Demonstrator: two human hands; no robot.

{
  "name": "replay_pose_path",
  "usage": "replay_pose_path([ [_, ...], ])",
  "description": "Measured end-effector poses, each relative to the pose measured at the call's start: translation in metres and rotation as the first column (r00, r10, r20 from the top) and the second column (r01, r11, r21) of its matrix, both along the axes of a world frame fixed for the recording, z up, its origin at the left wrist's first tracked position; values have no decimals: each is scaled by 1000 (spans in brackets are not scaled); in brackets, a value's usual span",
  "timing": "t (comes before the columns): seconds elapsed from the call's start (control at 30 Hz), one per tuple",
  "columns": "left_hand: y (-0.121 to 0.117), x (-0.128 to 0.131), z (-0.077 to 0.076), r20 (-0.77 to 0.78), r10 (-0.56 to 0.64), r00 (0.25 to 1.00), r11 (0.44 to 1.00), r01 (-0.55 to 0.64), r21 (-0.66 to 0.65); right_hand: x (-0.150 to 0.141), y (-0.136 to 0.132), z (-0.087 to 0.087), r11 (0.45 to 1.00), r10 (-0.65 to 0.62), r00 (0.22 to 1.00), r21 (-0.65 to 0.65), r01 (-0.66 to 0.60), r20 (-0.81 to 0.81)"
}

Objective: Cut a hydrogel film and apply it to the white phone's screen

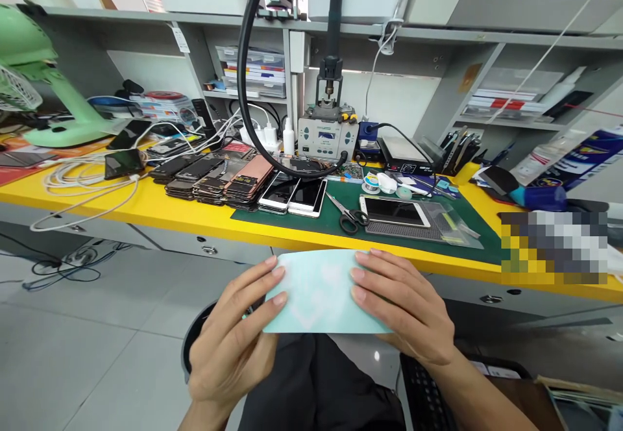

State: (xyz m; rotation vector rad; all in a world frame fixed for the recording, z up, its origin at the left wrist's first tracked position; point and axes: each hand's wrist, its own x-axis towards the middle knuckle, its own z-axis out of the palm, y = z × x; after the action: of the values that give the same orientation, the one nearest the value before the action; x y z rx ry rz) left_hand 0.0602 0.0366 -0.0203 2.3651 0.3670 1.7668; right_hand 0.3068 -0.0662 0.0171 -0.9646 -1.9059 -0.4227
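Your left hand [232, 333] and right hand [403, 307] hold a pale green flexible sheet [316, 291] by its edges, fingers gripping both sides, just in front of the yellow tabletop [160, 213]. Risk: uneven pressure could crease it; a slip could drop it to the floor [73, 366].

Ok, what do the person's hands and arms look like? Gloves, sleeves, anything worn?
Bare left hand and right hand: no gloves or rings visible, nails short and unpainted. The right forearm shows no sleeve or watch; the left wrist runs out of frame.
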Motion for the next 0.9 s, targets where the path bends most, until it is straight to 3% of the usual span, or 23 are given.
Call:
replay_pose_path([
  [0.1, -2, 6, 1, 81, 1, 997, 998, 5, -69, -1, 1, -3, 999, 39, 999, -7, -39, 0],
  [0.17, -7, 12, 5, 197, -29, 980, 962, 81, -262, -8, 3, -6, 997, 67, 990, -33, -72, -125],
  [0.2, -10, 16, 8, 263, -49, 964, 896, 159, -416, -14, 5, -8, 992, 50, 968, -101, -77, -245],
  [0.23, -12, 19, 11, 321, -70, 944, 776, 254, -577, -21, 6, -10, 975, 3, 919, -205, -91, -394],
  [0.27, -15, 23, 14, 363, -98, 927, 620, 342, -706, -29, 8, -11, 929, -81, 836, -344, -134, -543],
  [0.33, -18, 29, 17, 409, -150, 900, 330, 436, -837, -42, 10, -12, 770, -251, 598, -531, -353, -761],
  [0.37, -19, 31, 18, 421, -162, 893, 242, 449, -860, -47, 11, -12, 690, -311, 474, -538, -483, -824],
  [0.43, -19, 33, 20, 435, -150, 888, 158, 456, -876, -53, 13, -10, 593, -372, 260, -444, -671, -891],
  [0.5, -18, 33, 21, 445, -125, 887, 118, 458, -881, -54, 14, -7, 539, -412, 144, -368, -758, -900],
  [0.57, -16, 33, 23, 469, -121, 875, 61, 478, -876, -53, 15, -4, 512, -442, 106, -348, -785, -891],
  [0.67, -12, 33, 23, 505, -118, 855, -49, 503, -863, -51, 15, -3, 506, -471, 116, -376, -776, -874],
  [0.8, -8, 32, 20, 509, -90, 856, -152, 494, -856, -49, 15, -8, 539, -445, 179, -422, -729, -878],
  [0.9, -8, 35, 19, 526, -95, 845, -201, 501, -842, -45, 15, -14, 594, -404, 243, -455, -664, -882],
])
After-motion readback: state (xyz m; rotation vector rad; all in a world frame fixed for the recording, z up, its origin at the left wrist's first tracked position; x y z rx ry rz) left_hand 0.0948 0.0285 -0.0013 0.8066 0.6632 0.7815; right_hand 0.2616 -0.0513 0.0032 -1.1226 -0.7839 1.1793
